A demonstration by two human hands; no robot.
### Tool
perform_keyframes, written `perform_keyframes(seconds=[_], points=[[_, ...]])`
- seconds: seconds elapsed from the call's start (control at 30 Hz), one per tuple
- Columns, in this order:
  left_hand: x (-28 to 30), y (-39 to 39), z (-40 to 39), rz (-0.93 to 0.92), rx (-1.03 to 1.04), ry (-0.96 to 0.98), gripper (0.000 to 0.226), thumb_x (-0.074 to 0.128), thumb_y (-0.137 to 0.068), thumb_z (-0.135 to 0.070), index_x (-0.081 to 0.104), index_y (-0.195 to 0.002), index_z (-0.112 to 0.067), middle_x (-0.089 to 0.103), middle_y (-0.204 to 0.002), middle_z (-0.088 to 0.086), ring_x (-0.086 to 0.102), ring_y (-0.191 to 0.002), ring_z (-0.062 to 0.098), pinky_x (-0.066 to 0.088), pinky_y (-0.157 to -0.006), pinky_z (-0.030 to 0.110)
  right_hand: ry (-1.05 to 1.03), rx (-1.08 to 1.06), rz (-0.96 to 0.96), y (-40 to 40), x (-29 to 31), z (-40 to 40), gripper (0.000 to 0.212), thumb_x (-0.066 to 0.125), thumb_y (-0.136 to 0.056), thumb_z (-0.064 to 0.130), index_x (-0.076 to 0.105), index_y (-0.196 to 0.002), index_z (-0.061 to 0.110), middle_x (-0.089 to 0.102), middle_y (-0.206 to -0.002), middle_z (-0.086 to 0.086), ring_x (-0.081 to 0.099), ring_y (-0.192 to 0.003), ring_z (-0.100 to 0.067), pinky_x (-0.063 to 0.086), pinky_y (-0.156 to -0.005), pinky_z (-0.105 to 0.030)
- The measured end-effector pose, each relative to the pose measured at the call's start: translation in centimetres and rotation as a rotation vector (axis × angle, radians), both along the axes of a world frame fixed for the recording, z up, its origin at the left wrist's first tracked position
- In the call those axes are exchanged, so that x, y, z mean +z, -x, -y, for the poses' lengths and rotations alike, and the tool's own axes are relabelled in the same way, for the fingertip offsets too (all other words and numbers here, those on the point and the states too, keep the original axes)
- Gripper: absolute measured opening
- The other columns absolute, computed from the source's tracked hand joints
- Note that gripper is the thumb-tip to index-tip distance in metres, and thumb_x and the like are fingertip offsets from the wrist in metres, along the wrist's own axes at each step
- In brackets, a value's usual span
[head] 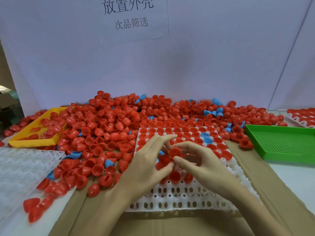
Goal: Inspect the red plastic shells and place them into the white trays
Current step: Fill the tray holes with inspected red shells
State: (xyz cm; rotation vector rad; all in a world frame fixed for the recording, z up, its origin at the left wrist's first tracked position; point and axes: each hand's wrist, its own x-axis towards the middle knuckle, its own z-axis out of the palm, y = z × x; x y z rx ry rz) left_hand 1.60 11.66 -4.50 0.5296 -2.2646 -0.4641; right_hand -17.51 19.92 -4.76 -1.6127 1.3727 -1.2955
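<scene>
A big heap of red plastic shells (119, 120), with a few blue ones mixed in, covers the back of the table. In front of me lies a white tray (179, 196); its far rows hold red shells and two blue ones, its near rows are bare. Over the tray's middle, my left hand (150, 166) holds a couple of red shells (164, 160) in its curled fingers. My right hand (201, 164) pinches another red shell (175, 153) between thumb and fingertips, right against the left hand's shells.
A yellow tray (34, 142) with some red shells sits at the left back. A second white tray (20, 167) lies at the left front. A green perforated tray (283, 143) stands at the right; another filled white tray (303, 118) is behind it. Cardboard lies underneath.
</scene>
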Motion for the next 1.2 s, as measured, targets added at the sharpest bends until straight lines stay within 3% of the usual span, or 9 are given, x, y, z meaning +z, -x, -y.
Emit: perform_keyframes(seconds=[0.23,0.37,0.47,0.63,0.77,0.9,1.0,1.1,1.2], points=[[0.0,0.0,-0.2,-0.141,0.038,-0.122,0.047,0.082,-0.089,-0.022,0.057,-0.127,-0.033,0.063,-0.115,-0.017,0.064,-0.115,0.011,0.054,-0.095,0.023,0.042,-0.046,0.051,0.6,0.4,-0.1,0.017,0.069,-0.099,0.028,0.074,-0.114,0.021,0.078,-0.096,0.000,0.076,-0.089,-0.017,0.060,-0.076,-0.024],[0.1,0.2,-0.3,-0.196,0.002,-0.260,0.038,0.079,-0.092,-0.016,0.055,-0.118,-0.031,0.068,-0.114,-0.015,0.069,-0.112,0.009,0.054,-0.092,0.017,0.056,-0.087,0.070,0.4,0.4,-0.1,0.029,0.071,-0.098,0.027,0.067,-0.126,0.031,0.074,-0.105,0.002,0.075,-0.095,-0.018,0.060,-0.080,-0.028],[0.0,0.2,-0.2,-0.159,-0.041,-0.329,0.036,0.071,-0.096,-0.011,0.055,-0.120,-0.031,0.067,-0.119,-0.016,0.066,-0.118,0.009,0.053,-0.100,0.022,0.086,-0.069,-0.001,0.4,0.4,-0.2,0.031,0.069,-0.100,0.016,0.067,-0.125,0.034,0.072,-0.113,0.007,0.071,-0.106,-0.016,0.060,-0.089,-0.031],[-0.2,0.3,0.0,-0.208,-0.084,-0.464,0.037,0.067,-0.100,-0.013,0.055,-0.130,-0.031,0.068,-0.124,-0.014,0.065,-0.123,0.012,0.053,-0.104,0.029,0.035,0.013,0.054,0.6,0.8,-0.5,0.031,0.049,-0.109,0.012,0.074,-0.125,0.022,0.074,-0.122,0.009,0.073,-0.100,-0.017,0.061,-0.077,-0.029],[-0.3,0.4,0.1,-0.240,-0.071,-0.505,0.040,0.071,-0.098,-0.012,0.057,-0.129,-0.033,0.067,-0.126,-0.014,0.067,-0.121,0.011,0.054,-0.104,0.029,0.046,-0.067,-0.089,0.8,0.6,-0.4,0.031,0.058,-0.105,0.005,0.076,-0.121,0.024,0.078,-0.107,0.011,0.074,-0.095,-0.015,0.061,-0.078,-0.028],[-0.7,0.6,-0.1,-0.219,-0.034,-0.489,0.033,0.072,-0.098,-0.019,0.059,-0.123,-0.037,0.067,-0.121,-0.016,0.070,-0.115,0.009,0.057,-0.097,0.025,0.057,-0.143,-0.232,0.9,0.7,-0.4,0.028,0.068,-0.098,0.006,0.078,-0.111,0.028,0.078,-0.097,0.015,0.075,-0.092,-0.010,0.063,-0.081,-0.031],[-0.7,0.6,0.1,-0.120,0.046,-0.329,0.021,0.070,-0.099,-0.021,0.064,-0.115,-0.033,0.068,-0.114,-0.017,0.068,-0.110,0.007,0.057,-0.092,0.024,0.047,-0.257,-0.340,1.6,1.3,-0.6,0.023,0.067,-0.099,0.007,0.077,-0.111,0.024,0.075,-0.094,0.013,0.071,-0.089,-0.006,0.061,-0.082,-0.033],[-0.8,0.4,0.3,-0.017,0.084,-0.158,0.011,0.068,-0.100,-0.017,0.070,-0.105,-0.027,0.065,-0.105,-0.017,0.065,-0.105,0.010,0.054,-0.091,0.027,0.009,-0.309,-0.478,2.3,2.8,-1.4,0.017,0.066,-0.101,0.012,0.075,-0.112,0.022,0.071,-0.098,0.014,0.065,-0.091,0.003,0.055,-0.078,-0.017],[-0.8,0.3,0.2,0.042,0.058,-0.115,0.008,0.068,-0.100,-0.020,0.072,-0.104,-0.027,0.064,-0.104,-0.019,0.062,-0.108,0.010,0.051,-0.095,0.028,-0.048,-0.293,-0.639,2.9,4.0,-2.3,0.012,0.066,-0.102,0.020,0.072,-0.108,0.028,0.065,-0.093,0.019,0.052,-0.093,0.024,0.040,-0.071,0.001]])
